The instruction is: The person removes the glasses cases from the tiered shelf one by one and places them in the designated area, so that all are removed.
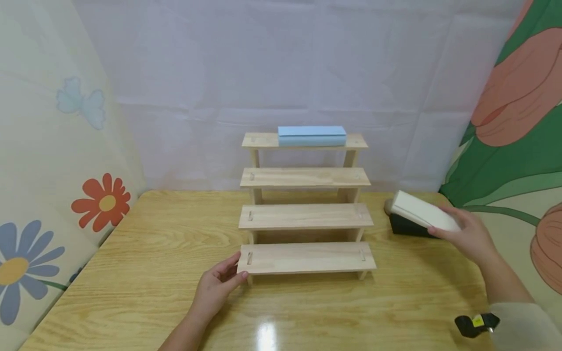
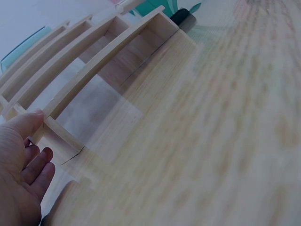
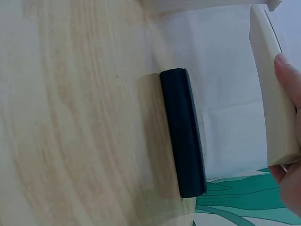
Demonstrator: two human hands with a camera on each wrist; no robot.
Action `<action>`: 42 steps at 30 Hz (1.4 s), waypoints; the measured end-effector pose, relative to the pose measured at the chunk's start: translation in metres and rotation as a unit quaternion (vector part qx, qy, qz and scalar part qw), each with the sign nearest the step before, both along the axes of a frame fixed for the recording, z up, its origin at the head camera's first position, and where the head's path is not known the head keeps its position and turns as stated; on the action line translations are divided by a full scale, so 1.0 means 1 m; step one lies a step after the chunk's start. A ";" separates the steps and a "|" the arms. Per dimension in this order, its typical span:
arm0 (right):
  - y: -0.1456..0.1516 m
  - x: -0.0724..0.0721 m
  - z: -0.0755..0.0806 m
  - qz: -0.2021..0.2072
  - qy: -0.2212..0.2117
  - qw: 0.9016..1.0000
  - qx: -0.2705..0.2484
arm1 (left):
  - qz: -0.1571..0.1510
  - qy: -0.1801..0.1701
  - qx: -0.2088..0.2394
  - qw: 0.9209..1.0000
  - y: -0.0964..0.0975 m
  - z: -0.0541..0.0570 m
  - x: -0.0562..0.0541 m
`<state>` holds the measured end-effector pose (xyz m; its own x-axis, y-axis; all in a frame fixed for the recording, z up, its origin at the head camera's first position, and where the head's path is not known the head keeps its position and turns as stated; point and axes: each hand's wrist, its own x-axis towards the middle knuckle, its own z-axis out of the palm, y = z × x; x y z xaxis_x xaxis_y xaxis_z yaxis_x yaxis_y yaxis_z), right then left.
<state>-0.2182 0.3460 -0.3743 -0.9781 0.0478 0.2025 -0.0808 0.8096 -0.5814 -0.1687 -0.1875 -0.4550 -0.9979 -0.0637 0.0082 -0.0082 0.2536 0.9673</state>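
Note:
A stepped wooden display rack (image 1: 307,258) with several tiers stands mid-table. My left hand (image 1: 215,287) holds the left end of its lowest tier, thumb at the front corner, index finger along the side; in the left wrist view the thumb of that hand (image 2: 21,165) presses the corner, other fingers curled below. Lifted at the right, a slim white glasses case (image 1: 421,210) is gripped by my right hand (image 1: 470,234), thumb on the near side. A black glasses case (image 1: 410,225) lies on the table beneath it. On the top tier rests a light blue glasses case (image 1: 311,136).
A brownish rounded thing (image 1: 388,206) shows partly behind the black case. The wood-grain table (image 1: 175,234) meets a white cloth backdrop (image 1: 281,63). Flower-printed cloths hang at left and right. A black piece with a yellow label (image 1: 477,321) sits by the right sleeve.

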 end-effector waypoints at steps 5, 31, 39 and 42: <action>0.003 0.004 -0.011 -0.003 0.013 1.000 -0.002 | 0.003 -0.002 -0.002 1.000 0.000 0.000 0.000; 0.012 0.018 -0.054 -0.011 -0.015 1.000 0.021 | 0.001 -0.002 -0.002 1.000 -0.001 -0.002 0.000; 0.013 0.021 -0.059 -0.012 -0.048 0.999 0.013 | 0.000 0.000 0.000 1.000 -0.001 -0.002 0.000; 0.013 0.021 -0.058 -0.011 -0.059 0.998 0.011 | 0.000 0.001 0.004 1.000 -0.001 -0.002 0.000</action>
<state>-0.1968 0.3591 -0.4324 -0.9940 0.0663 0.0865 0.0055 0.8235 -0.5673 -0.1691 -0.1884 -0.4567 -0.9979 -0.0642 0.0093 -0.0068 0.2462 0.9692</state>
